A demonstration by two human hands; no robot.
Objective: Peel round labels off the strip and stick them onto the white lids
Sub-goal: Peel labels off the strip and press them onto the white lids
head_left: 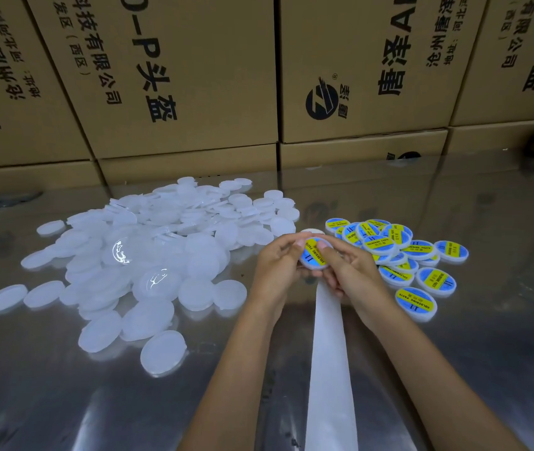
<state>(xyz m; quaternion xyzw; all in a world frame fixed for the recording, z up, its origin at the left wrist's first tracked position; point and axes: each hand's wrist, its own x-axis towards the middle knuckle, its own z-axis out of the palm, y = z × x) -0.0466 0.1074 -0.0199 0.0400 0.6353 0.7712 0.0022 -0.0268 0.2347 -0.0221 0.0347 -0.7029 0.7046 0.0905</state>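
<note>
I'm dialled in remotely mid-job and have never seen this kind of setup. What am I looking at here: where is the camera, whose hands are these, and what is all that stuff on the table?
There is no machine here: a person works with bare hands, and the one picture comes from a camera worn on their head, looking forward and down.

The left hand and right hand together hold a white lid, both thumbs pressing on a blue and yellow round label on it. A white backing strip runs from under the hands toward the camera.

On the shiny metal table, a pile of plain white lids lies to the left and the labelled lids lie to the right. Cardboard boxes are stacked behind.
</note>
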